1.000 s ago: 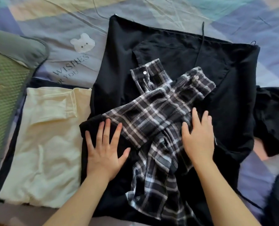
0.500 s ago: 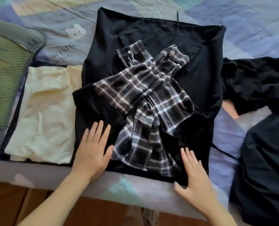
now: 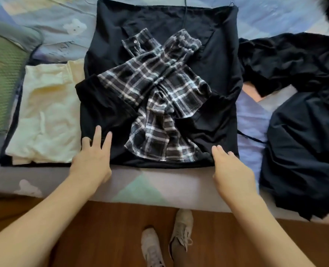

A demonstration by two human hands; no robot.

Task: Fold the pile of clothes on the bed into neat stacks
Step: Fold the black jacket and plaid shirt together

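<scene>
Both hands are now placed at the lower hem of the black folded garment point(image 3: 213, 78) at centre frame: left hand point(image 3: 91, 160) fingers spread flat, right hand point(image 3: 232, 170) fingers pressed together, drawn back from the crumpled black-and-white plaid shirt point(image 3: 159, 97). A cream folded garment point(image 3: 44, 116) is seen left, loose black clothes point(image 3: 304, 132) right.

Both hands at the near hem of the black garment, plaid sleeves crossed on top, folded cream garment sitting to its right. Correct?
Not quite. The head view shows the folded cream garment to the left of the black garment, not the right; loose black clothes lie on the right. The rest holds: left hand and right hand are at the near hem, and the plaid sleeves are crossed on top.
</scene>
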